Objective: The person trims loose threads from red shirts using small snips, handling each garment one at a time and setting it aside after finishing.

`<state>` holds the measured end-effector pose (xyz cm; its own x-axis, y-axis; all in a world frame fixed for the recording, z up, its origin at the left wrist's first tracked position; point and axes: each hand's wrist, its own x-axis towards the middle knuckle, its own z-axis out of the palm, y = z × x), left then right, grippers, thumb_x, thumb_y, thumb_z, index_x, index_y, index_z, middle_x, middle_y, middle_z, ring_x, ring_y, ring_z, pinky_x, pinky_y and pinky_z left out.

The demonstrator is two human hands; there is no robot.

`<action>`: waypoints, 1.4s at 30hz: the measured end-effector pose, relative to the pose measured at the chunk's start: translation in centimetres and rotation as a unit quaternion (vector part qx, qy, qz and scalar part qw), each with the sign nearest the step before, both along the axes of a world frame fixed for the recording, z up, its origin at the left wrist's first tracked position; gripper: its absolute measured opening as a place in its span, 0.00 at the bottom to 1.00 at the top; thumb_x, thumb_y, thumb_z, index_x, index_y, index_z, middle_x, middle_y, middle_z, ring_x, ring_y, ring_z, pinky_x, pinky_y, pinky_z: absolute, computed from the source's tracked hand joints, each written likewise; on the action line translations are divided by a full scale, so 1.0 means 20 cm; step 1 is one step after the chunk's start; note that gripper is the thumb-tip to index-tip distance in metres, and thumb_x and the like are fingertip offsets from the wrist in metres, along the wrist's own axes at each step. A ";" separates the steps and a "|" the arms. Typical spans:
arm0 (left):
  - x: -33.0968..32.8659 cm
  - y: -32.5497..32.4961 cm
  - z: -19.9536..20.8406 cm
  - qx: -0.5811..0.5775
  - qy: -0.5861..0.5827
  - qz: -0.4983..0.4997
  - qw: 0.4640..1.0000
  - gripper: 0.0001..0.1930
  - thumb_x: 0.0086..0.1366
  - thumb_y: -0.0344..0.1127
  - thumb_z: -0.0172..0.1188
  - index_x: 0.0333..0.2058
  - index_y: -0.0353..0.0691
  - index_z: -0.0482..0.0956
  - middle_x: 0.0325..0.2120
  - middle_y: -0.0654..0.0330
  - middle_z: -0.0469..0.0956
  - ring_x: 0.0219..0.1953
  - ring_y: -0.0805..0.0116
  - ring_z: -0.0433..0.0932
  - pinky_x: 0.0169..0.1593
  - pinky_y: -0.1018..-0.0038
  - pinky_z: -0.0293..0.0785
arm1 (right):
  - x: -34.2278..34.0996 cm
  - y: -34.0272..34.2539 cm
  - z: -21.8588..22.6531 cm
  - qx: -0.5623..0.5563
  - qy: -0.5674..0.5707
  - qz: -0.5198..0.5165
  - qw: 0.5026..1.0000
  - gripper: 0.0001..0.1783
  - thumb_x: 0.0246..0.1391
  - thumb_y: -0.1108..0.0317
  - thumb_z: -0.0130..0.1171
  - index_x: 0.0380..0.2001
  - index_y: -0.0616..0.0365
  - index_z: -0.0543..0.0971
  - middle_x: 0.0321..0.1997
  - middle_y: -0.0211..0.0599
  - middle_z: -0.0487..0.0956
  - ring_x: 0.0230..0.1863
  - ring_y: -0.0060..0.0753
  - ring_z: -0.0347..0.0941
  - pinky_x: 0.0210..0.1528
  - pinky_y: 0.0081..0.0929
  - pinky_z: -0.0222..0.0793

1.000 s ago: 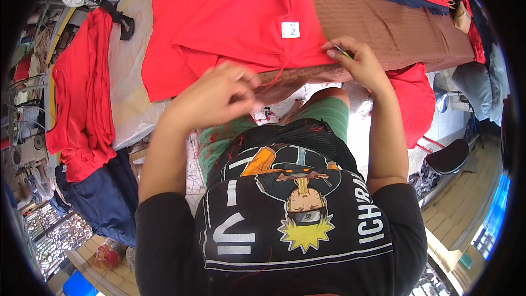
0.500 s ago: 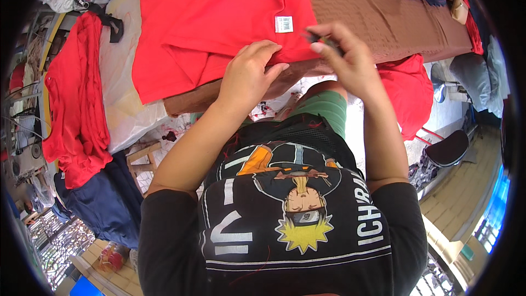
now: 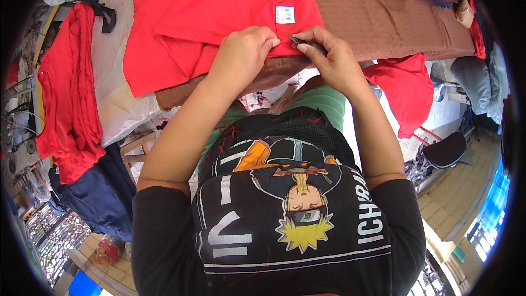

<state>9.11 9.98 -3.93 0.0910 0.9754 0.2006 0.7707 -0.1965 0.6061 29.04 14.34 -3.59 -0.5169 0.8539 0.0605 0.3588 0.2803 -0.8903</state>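
A red garment [image 3: 219, 8] lies over the near edge of the table, with a small white label [image 3: 285, 15] on its surface. The fingertips of my left hand [image 3: 245, 52] are pinched at the garment's near edge; whether a loose thread is also between them is too small to tell. My right hand [image 3: 334, 57] is closed round small dark thread snips [image 3: 311, 44]. Their tip points left over the red cloth, a short way from my left fingertips and below the label.
A brown textured cloth [image 3: 378, 16] covers the table. Red clothing [image 3: 71, 98] hangs at the left above dark blue cloth [image 3: 101, 192]. Another red piece [image 3: 405, 93] hangs off the right side, near a black seat [image 3: 445, 149]. Navy and red clothes lie at the far right.
My right hand has moved left and closer to my left hand, bringing the snips to the garment's edge. My left fingers have drawn together into a pinch.
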 end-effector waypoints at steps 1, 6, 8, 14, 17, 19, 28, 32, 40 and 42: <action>-0.01 0.02 0.01 -0.023 -0.004 -0.004 1.000 0.07 0.63 0.34 0.57 0.34 0.37 0.78 0.29 0.52 0.81 0.33 0.55 0.81 0.36 0.67 0.76 | 0.00 0.00 0.00 0.000 -0.004 0.003 1.000 0.09 0.55 0.71 0.59 0.40 0.61 0.78 0.37 0.43 0.82 0.41 0.37 0.79 0.44 0.30 0.71; -0.04 0.06 0.05 -0.068 -0.017 -0.040 0.997 0.08 0.66 0.34 0.53 0.36 0.34 0.74 0.28 0.51 0.81 0.32 0.54 0.82 0.35 0.66 0.77 | 0.00 0.00 0.01 0.027 -0.035 0.009 0.999 0.12 0.54 0.69 0.60 0.41 0.60 0.78 0.38 0.43 0.82 0.40 0.40 0.79 0.44 0.32 0.71; -0.04 0.07 0.05 -0.080 -0.021 -0.039 0.996 0.08 0.67 0.34 0.53 0.36 0.33 0.73 0.29 0.51 0.82 0.33 0.54 0.82 0.36 0.66 0.77 | -0.01 0.00 0.03 0.037 -0.050 0.014 0.998 0.12 0.53 0.68 0.61 0.41 0.59 0.78 0.38 0.43 0.81 0.40 0.42 0.78 0.43 0.33 0.71; -0.04 0.08 0.06 -0.090 -0.005 -0.034 0.995 0.09 0.67 0.34 0.52 0.36 0.34 0.73 0.29 0.51 0.82 0.32 0.54 0.81 0.35 0.65 0.77 | -0.05 -0.01 0.04 0.083 -0.077 0.014 0.994 0.12 0.52 0.67 0.60 0.40 0.58 0.78 0.37 0.43 0.80 0.40 0.46 0.77 0.41 0.36 0.72; -0.04 0.08 0.07 -0.084 -0.004 -0.036 0.996 0.09 0.67 0.35 0.52 0.36 0.34 0.73 0.28 0.51 0.82 0.32 0.54 0.81 0.35 0.64 0.77 | -0.06 -0.01 0.02 0.116 -0.080 0.025 0.990 0.11 0.52 0.68 0.60 0.40 0.57 0.78 0.37 0.42 0.80 0.40 0.47 0.77 0.41 0.37 0.72; -0.04 0.08 0.06 -0.078 -0.016 -0.036 0.996 0.09 0.67 0.35 0.52 0.36 0.34 0.73 0.28 0.51 0.81 0.32 0.53 0.81 0.35 0.64 0.76 | -0.05 0.00 0.01 0.129 -0.085 0.032 0.987 0.11 0.52 0.68 0.60 0.39 0.57 0.77 0.38 0.42 0.79 0.40 0.48 0.77 0.41 0.37 0.72; -0.04 0.05 0.09 -0.023 -0.013 -0.052 0.998 0.08 0.65 0.35 0.55 0.34 0.35 0.76 0.27 0.53 0.80 0.31 0.55 0.79 0.36 0.64 0.74 | -0.09 -0.02 0.06 0.192 -0.133 0.038 0.972 0.09 0.52 0.67 0.59 0.37 0.56 0.78 0.37 0.41 0.79 0.39 0.50 0.76 0.40 0.41 0.72; -0.19 -0.05 0.34 -0.063 -0.056 -0.283 0.955 0.11 0.61 0.39 0.61 0.26 0.35 0.78 0.29 0.56 0.78 0.33 0.61 0.77 0.39 0.69 0.72 | 0.00 0.02 0.15 0.220 -0.142 0.013 0.965 0.11 0.51 0.67 0.60 0.39 0.56 0.78 0.37 0.42 0.79 0.38 0.50 0.76 0.39 0.40 0.72; -0.03 -0.09 0.14 0.058 0.040 -0.098 0.993 0.10 0.55 0.37 0.65 0.25 0.36 0.77 0.33 0.59 0.79 0.37 0.59 0.77 0.40 0.67 0.73 | 0.15 0.08 0.07 0.066 -0.067 -0.086 0.992 0.12 0.58 0.67 0.57 0.44 0.60 0.77 0.34 0.33 0.79 0.35 0.25 0.73 0.38 0.23 0.68; 0.03 -0.08 0.03 0.109 0.061 -0.048 0.991 0.07 0.55 0.34 0.64 0.26 0.37 0.77 0.35 0.59 0.79 0.38 0.58 0.77 0.42 0.66 0.74 | 0.17 0.08 0.04 0.029 -0.079 -0.092 0.992 0.13 0.61 0.67 0.55 0.46 0.62 0.76 0.36 0.28 0.79 0.36 0.17 0.70 0.39 0.17 0.66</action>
